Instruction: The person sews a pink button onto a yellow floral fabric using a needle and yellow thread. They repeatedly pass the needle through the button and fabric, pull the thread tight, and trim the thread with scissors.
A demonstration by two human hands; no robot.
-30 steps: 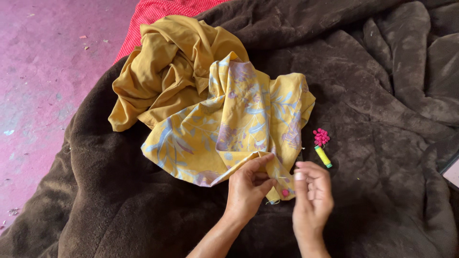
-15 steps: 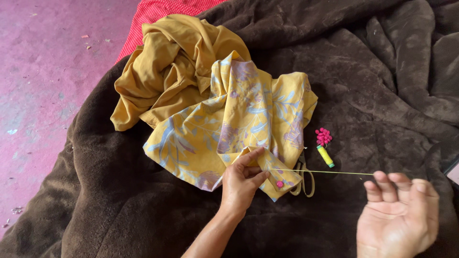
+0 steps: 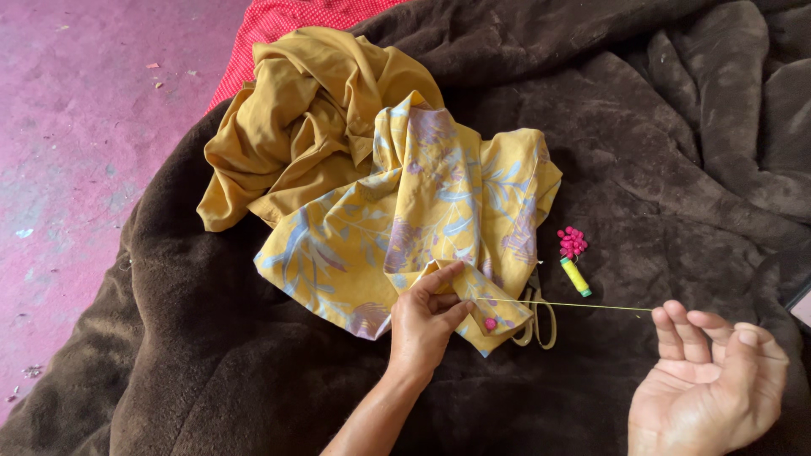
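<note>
Meanwhile, the left hand (image 3: 425,325) pinches the soft, limp yellow floral fabric's (image 3: 405,228) hem beside a pink button (image 3: 490,323), the right hand (image 3: 705,384) drawing thin yellow thread (image 3: 574,305) taut.

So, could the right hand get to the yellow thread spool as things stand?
Probably yes. The spool lies bare on the brown blanket, nothing over it, with the right hand just below. But that hand holds the taut thread, so it is not free.
</note>
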